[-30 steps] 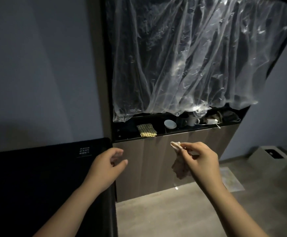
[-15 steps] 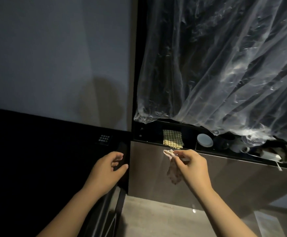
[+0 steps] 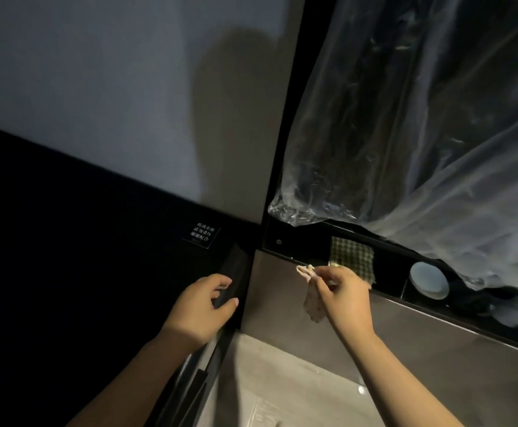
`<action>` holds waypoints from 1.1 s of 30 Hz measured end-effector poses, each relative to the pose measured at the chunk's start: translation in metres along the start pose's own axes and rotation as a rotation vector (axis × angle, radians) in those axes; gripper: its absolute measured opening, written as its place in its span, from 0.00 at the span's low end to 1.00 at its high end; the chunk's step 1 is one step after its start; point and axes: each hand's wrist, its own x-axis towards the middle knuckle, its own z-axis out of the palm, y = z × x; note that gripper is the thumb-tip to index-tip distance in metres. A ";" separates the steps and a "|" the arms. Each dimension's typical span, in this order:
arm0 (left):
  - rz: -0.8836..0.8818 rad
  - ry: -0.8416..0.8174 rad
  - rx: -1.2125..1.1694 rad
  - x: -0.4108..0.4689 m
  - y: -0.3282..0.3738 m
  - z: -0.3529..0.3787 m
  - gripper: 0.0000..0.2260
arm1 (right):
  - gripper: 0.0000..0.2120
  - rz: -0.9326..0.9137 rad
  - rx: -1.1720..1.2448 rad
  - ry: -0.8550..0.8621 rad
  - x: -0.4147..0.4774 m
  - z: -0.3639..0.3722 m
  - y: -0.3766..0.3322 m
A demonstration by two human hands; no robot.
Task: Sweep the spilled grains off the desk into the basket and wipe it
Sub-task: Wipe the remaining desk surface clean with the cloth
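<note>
My right hand (image 3: 344,300) pinches a small pale speckled cloth (image 3: 311,305) that dangles below its fingers, in front of a brown cabinet front (image 3: 421,343). My left hand (image 3: 202,306) hovers at the right corner of the black desk (image 3: 82,272), fingers curled and apart, holding nothing. No grains and no basket can be made out in this dim view.
A recessed shelf behind the cabinet front holds a green checked cloth (image 3: 351,257), a round white dish (image 3: 428,280) and dark clutter. Clear plastic sheeting (image 3: 421,134) hangs above it. A small white-lettered label (image 3: 201,237) sits on the desk. Light floor (image 3: 282,389) lies below.
The view has swung left and tilted, bringing the desk and shelf closer. Both hands keep their poses; the right one still pinches the pale cloth.
</note>
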 end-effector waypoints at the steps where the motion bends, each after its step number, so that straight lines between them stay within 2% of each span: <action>1: -0.017 -0.002 0.013 0.004 -0.002 0.002 0.17 | 0.06 -0.008 -0.007 -0.011 0.008 0.005 0.003; 13: -0.186 0.023 0.113 0.029 -0.013 0.026 0.18 | 0.08 -0.047 -0.006 -0.087 0.095 0.062 0.051; 17: -0.196 0.015 0.137 0.036 -0.015 0.035 0.20 | 0.09 -0.043 -0.030 -0.071 0.108 0.072 0.054; 21: -0.214 0.027 0.139 0.038 -0.020 0.039 0.21 | 0.09 0.004 -0.068 -0.193 0.109 0.081 0.057; 23: -0.215 0.032 0.140 0.038 -0.022 0.040 0.22 | 0.08 -0.007 -0.103 -0.189 0.098 0.082 0.063; 27: -0.205 0.019 0.136 0.040 -0.024 0.041 0.22 | 0.22 0.007 -0.172 -0.117 0.065 0.070 0.074; 28: -0.199 0.013 0.140 0.040 -0.025 0.041 0.22 | 0.22 -0.006 -0.175 -0.109 0.057 0.068 0.076; 33: -0.180 -0.016 0.182 0.040 -0.026 0.044 0.21 | 0.13 -0.080 -0.125 -0.191 0.049 0.077 0.082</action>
